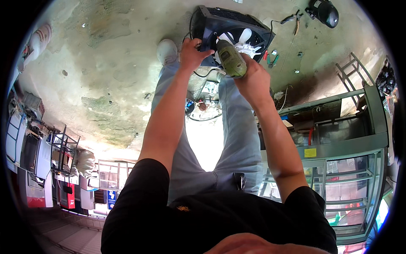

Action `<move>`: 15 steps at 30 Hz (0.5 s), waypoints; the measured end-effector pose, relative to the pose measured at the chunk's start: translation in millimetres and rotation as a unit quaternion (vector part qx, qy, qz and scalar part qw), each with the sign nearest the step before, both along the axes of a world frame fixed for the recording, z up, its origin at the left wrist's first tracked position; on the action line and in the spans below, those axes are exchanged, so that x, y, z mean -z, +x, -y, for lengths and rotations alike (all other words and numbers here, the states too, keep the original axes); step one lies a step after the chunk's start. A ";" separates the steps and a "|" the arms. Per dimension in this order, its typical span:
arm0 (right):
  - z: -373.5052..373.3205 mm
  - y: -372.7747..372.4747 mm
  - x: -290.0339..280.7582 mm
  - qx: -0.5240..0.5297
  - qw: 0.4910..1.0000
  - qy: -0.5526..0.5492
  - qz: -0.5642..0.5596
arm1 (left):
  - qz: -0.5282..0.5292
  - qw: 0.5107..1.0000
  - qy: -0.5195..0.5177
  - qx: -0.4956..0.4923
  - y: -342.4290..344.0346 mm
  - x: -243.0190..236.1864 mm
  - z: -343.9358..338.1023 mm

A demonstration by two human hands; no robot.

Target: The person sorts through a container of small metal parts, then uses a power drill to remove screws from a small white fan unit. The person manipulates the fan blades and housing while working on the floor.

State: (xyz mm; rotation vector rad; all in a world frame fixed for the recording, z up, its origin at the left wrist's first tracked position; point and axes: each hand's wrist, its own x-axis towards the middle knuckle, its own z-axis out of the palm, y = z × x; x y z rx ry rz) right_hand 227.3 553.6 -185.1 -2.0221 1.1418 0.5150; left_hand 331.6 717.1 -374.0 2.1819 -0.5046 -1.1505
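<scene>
A black fan housing (206, 26) with white fan blades (244, 38) lies on the floor in front of my feet. My right hand (253, 80) is wrapped round a green cordless drill (231, 60). The drill's tip reaches into the housing near its left side, beside the blades; what it touches is too small to make out. My left hand (194, 54) grips the housing's near left corner, thumb on the frame and fingers curled at the outer side. A black cable (204, 75) loops below the housing.
Pliers (297, 23), green-handled pliers (273, 62) and a black compressor-like canister (325, 12) lie on the floor to the right. A glass-fronted display cabinet (347, 146) stands at my right. Metal racks (63, 148) and goods are at the left.
</scene>
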 end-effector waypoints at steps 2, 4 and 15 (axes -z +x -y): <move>0.2 1.0 -0.9 -0.003 1.000 0.004 -0.010 | -0.016 0.999 -0.022 -0.019 2.6 5.1 -0.5; -0.2 0.7 -2.4 -0.007 1.000 0.015 -0.026 | -0.015 1.000 -0.018 0.012 1.9 6.2 -2.8; 1.1 3.0 0.8 -0.034 0.998 -0.003 -0.045 | 0.026 0.997 -0.064 0.026 0.8 3.3 -0.2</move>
